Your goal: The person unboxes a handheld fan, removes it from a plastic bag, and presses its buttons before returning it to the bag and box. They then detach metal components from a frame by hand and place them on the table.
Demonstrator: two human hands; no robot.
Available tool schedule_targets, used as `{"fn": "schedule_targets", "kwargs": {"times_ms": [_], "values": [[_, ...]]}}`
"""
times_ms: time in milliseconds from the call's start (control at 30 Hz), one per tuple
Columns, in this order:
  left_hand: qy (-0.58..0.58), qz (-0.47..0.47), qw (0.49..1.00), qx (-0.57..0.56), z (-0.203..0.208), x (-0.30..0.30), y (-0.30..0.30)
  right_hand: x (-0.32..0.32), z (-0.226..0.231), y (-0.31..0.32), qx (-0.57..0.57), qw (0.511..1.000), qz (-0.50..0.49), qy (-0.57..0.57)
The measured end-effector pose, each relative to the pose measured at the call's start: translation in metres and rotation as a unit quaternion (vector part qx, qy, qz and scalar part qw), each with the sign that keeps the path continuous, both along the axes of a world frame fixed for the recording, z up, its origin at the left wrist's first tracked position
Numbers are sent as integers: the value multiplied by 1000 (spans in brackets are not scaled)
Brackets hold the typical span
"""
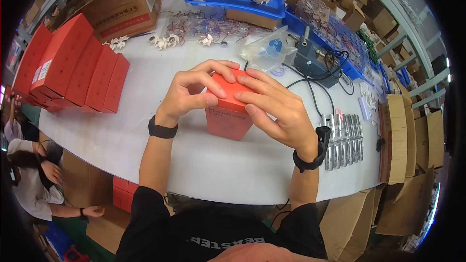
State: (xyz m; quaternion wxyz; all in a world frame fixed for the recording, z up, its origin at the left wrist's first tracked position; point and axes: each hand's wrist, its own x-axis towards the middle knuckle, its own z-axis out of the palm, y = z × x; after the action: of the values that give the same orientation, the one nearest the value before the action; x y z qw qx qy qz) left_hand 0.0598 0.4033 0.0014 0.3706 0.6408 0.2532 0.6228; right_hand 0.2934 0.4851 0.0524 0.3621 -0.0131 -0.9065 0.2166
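Mid-frame, a red box (228, 125) stands upright on the white table (160, 80), dark lettering on its front face. The left hand (188, 92) and right hand (285, 111) close together around its top. White barcode labels (41, 72) mark stacked red boxes (73, 51) at left; a cardboard carton (104, 15), upper left, bears printed characters and a red band; pale lettering crosses the black shirt (189, 221) at bottom.

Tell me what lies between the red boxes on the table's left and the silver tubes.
In the head view, the left hand, the red box and the right hand lie between them.
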Motion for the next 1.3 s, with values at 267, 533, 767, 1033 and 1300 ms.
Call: {"fn": "schedule_targets", "kwargs": {"times_ms": [267,533,767,1033,1300], "values": [[1,-18,1000,-7,-3,-4,2,-1,-2,1,27,999,-22,1],[25,25,998,-47,-3,-2,1,-16,-13,1,79,993,-87,2],[32,63,996,-47,-10,4,16,-22,-31,20,3,996,-68,63],[31,69,996,-48,-5,0,11,-30,-38,14,-142,980,-85,108],[90,38,994,-54,11,-31,-10,-30,-37,-2,-3,993,-73,93]]}}
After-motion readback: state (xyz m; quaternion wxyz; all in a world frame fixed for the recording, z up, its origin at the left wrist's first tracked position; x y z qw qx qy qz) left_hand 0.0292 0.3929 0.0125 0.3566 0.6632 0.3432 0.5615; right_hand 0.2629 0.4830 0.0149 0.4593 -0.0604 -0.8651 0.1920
